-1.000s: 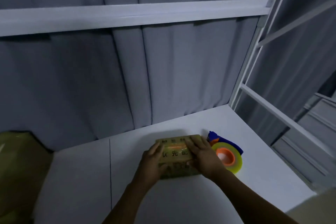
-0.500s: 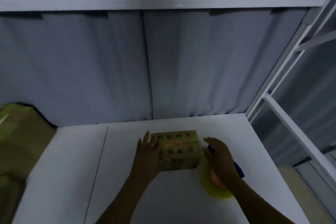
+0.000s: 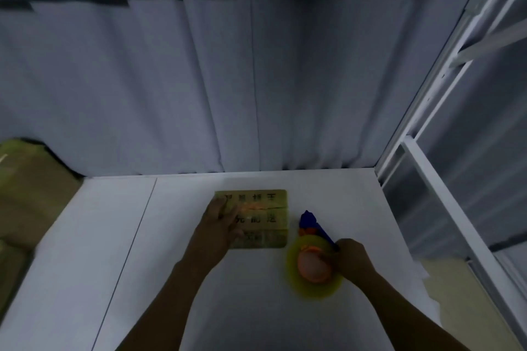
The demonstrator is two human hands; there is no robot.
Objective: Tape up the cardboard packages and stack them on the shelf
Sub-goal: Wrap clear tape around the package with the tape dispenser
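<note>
A small cardboard package [image 3: 263,215] with printed characters lies flat on the white shelf board [image 3: 114,265], its top seam running left to right. My left hand [image 3: 218,232] rests flat on the package's left part, fingers straight. To the right of the package lies a tape dispenser [image 3: 313,259] with a blue handle, an orange hub and a yellow-green tape roll. My right hand [image 3: 349,261] grips the dispenser at its handle, fingers curled round it.
Grey curtain hangs behind the shelf. A white shelf board runs overhead. White metal uprights [image 3: 427,122] and rails stand at the right. Brown cardboard [image 3: 25,193] sits at the left edge. Another beige surface shows at lower right.
My right hand left the package top, moved right and took hold of the tape dispenser. The view swung so the shelf sits squarer. My left hand stayed on the package.
</note>
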